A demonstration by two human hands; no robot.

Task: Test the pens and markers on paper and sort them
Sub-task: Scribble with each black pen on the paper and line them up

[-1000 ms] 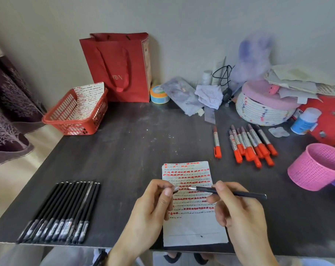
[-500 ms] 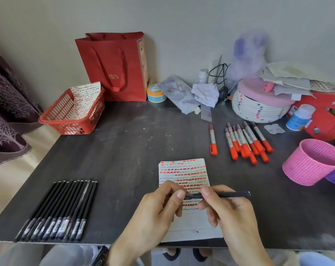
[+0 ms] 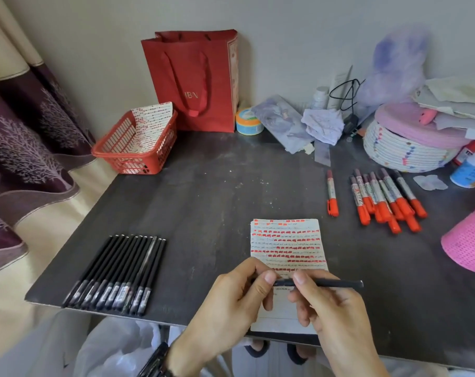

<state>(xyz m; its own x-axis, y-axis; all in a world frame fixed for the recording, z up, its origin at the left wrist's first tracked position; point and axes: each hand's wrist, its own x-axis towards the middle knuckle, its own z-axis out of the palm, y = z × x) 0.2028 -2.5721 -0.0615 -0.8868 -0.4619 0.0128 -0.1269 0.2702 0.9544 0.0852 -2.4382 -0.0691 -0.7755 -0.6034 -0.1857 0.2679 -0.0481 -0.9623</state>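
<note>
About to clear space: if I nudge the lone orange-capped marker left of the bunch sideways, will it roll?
Probably. The lone marker looks round-barrelled and lies apart on the smooth table, so little would stop it. Its cap clip, if any, can't be seen. Likely light.

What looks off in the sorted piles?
One red-capped marker lies alone, apart from the cluster of red-capped markers, which overlap unevenly. The row of black pens is tidy. Nothing is spilled or damaged.

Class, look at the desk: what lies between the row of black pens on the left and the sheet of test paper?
Nothing: in the head view, only bare dark tabletop separates the black pens from the test paper.
</note>
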